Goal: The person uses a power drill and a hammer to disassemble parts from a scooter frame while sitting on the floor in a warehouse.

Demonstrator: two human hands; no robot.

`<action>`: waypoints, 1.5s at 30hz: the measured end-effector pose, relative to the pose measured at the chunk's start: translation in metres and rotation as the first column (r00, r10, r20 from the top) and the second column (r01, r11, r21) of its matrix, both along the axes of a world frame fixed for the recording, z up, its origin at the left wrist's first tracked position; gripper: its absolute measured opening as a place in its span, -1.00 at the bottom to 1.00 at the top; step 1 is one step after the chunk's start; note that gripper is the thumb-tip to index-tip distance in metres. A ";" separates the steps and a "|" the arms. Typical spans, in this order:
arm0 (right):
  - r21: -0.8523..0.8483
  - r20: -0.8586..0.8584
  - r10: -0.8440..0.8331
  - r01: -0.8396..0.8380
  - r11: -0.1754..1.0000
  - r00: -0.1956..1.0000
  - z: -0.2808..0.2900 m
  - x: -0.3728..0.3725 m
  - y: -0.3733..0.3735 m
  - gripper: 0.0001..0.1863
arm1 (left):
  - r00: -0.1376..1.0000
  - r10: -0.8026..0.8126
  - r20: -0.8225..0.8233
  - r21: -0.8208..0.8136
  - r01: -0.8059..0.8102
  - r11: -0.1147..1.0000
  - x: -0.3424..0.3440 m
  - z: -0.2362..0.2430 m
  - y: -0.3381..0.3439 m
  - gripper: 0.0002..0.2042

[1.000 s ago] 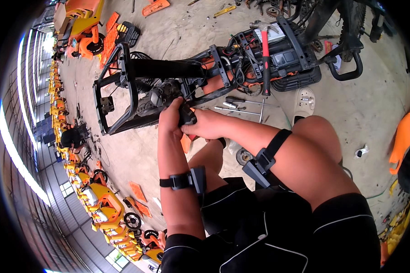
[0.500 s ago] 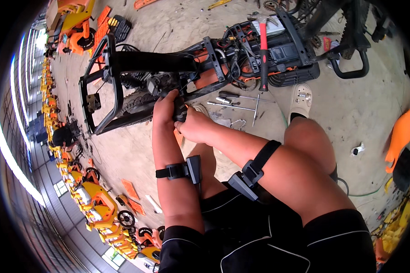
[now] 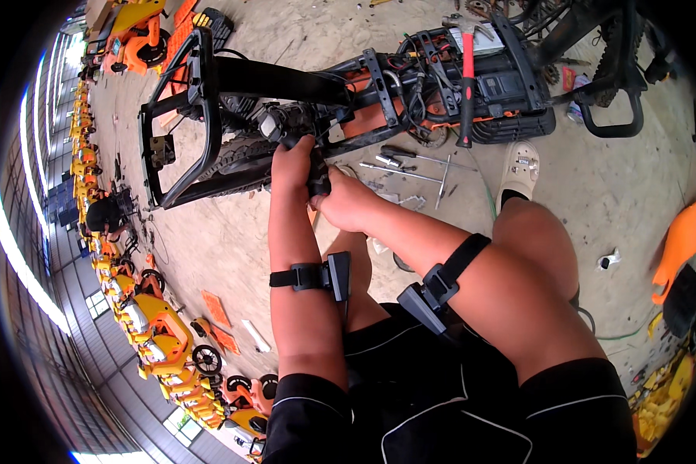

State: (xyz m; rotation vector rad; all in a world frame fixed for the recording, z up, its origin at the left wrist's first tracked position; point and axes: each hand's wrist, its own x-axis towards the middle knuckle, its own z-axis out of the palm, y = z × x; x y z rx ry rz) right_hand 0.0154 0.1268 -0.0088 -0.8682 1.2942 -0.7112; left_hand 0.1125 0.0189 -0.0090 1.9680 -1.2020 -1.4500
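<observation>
My left hand [image 3: 291, 164] is closed round the upper part of a black tool [image 3: 319, 172], which looks like a cordless power driver. On its lower end, my right hand [image 3: 343, 199] is wrapped as well. Most of the tool is covered by my fingers, and its tip is hidden against the machine. Both hands are at the near side of a stripped black bike frame [image 3: 282, 80], beside a metal-and-black mechanical part [image 3: 274, 124] close to the knobbly tyre [image 3: 243, 157].
A hammer [image 3: 467, 93] with a red and black handle lies across the frame. On the floor are a screwdriver [image 3: 398, 151], a T-handle wrench [image 3: 443, 182] and my shoe [image 3: 521, 172]. Yellow bikes [image 3: 158, 332] stand in a row at left; orange panels [image 3: 682, 243] lie right.
The view has shifted, so the frame and floor tools appear further right and slightly higher. Both hands keep their hold on the black tool at the same part of the frame.
</observation>
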 end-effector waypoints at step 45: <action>0.154 0.150 0.098 -0.121 0.981 0.984 0.017 -0.032 0.012 -0.50 | 0.826 -0.282 0.487 -0.056 0.352 0.934 0.017 0.012 -0.015 -0.49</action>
